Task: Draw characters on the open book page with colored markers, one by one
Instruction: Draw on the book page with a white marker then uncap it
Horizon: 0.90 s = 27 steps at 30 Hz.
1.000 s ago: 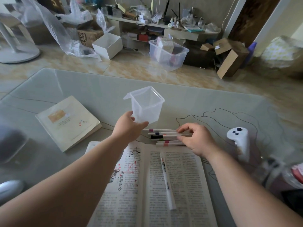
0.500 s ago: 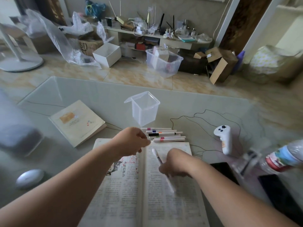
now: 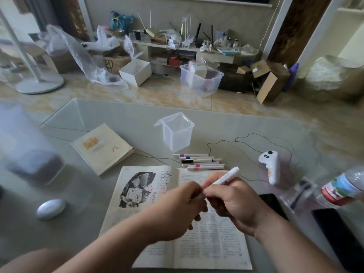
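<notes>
Head view, seemingly uncapping: white marker (image 3: 226, 177) gripped in right hand (image 3: 234, 203) above open book (image 3: 126, 174), near end pinched by left hand (image 3: 181, 205) (cap hidden). Next, pull apart, then tip to page (image 3: 216, 245).

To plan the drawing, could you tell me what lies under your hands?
The open book shows printed pages; text beneath the left hand and right hand is covered.

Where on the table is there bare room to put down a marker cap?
Bare table lies between the closed book, the open book and the round white object, and also behind the clear cup. Right of the open book it is crowded: controller, bottle, dark phone.
</notes>
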Tool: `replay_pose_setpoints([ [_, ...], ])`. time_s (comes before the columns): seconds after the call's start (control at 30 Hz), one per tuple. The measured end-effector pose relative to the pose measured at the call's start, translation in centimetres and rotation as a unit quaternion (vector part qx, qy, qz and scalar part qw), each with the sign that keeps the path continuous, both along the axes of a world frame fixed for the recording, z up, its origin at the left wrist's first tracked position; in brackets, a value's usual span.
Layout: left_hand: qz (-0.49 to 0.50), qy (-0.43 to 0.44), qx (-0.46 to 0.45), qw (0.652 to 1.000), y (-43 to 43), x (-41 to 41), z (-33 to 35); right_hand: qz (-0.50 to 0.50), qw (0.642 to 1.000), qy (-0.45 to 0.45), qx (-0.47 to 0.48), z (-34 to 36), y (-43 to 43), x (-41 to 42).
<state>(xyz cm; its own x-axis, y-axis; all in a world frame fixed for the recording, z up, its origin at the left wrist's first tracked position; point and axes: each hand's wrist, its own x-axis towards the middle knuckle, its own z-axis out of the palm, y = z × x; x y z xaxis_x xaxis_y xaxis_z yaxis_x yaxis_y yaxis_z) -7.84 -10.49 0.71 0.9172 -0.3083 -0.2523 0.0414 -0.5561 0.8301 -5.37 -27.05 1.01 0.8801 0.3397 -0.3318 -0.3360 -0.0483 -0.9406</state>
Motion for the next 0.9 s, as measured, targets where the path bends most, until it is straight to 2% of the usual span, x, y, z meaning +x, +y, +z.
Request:
replay_pose_setpoints([
  [0.1,-0.014,-0.016,0.037,0.999,-0.6,1.2,-1.4,-0.012,0.999,-0.015,-0.034,-1.1,0.1,1.3],
  [0.23,-0.011,0.014,-0.056,0.998,0.0,3.5,-3.9,-0.009,1.000,-0.010,0.001,-2.3,0.0,2.8],
  [0.43,0.004,-0.032,-0.073,0.997,-0.1,4.4,-5.1,-0.048,0.998,-0.012,0.036,-3.2,0.6,3.5],
  [0.5,0.008,-0.013,-0.079,0.997,-0.2,4.9,-5.1,-0.055,0.998,-0.010,0.034,-3.2,0.2,4.1],
  [0.57,0.003,0.048,-0.069,0.996,0.3,5.5,-4.3,-0.089,0.995,-0.010,0.042,-3.4,-0.3,4.7],
  [0.63,0.002,0.078,0.019,0.997,1.5,6.4,-3.6,-0.146,0.987,-0.021,0.063,-3.7,-1.0,5.5],
  [0.67,0.002,0.055,0.108,0.993,2.3,6.8,-3.6,-0.175,0.981,-0.027,0.073,-4.0,-1.4,5.8],
  [0.73,0.004,0.001,0.272,0.962,3.6,7.2,-4.4,-0.225,0.970,-0.034,0.086,-4.5,-1.9,6.3],
  [0.77,0.001,-0.001,0.322,0.947,4.1,7.2,-4.9,-0.241,0.966,-0.033,0.091,-4.6,-2.0,6.5],
  [0.9,-0.038,0.052,0.361,0.930,4.4,7.0,-7.1,-0.247,0.963,-0.015,0.110,-4.9,-1.8,6.5],
])
